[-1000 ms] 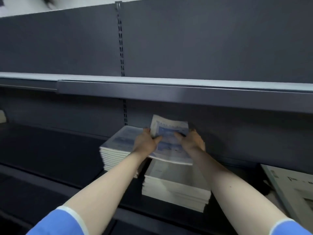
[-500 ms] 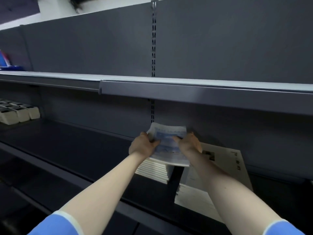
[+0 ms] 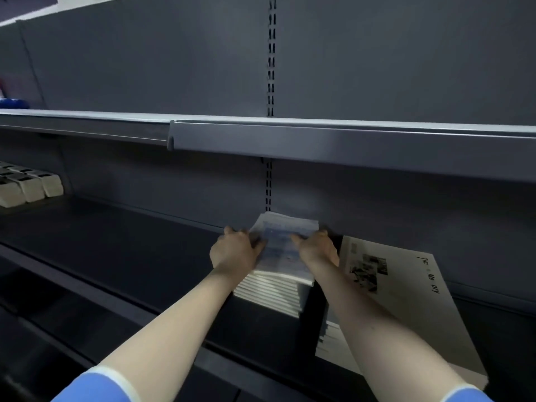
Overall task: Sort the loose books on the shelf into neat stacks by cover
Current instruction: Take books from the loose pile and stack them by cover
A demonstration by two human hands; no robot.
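Observation:
A thin book with a blue-and-white cover lies on top of a stack of matching books at the back of the dark lower shelf. My left hand grips its left edge and my right hand grips its right edge, thumbs on the cover. To the right lies a second stack topped by a white book with a black-and-white photo and dark lettering; my right forearm hides part of it.
An upper shelf juts out just above my hands, so headroom is low. Several white boxes stand at the far left of the lower shelf. A blue object sits on the upper shelf at far left.
The view has swung left and the blue book has come down from a tilt to lie flat on the blue-cover stack. Both hands have kept their hold on its edges.

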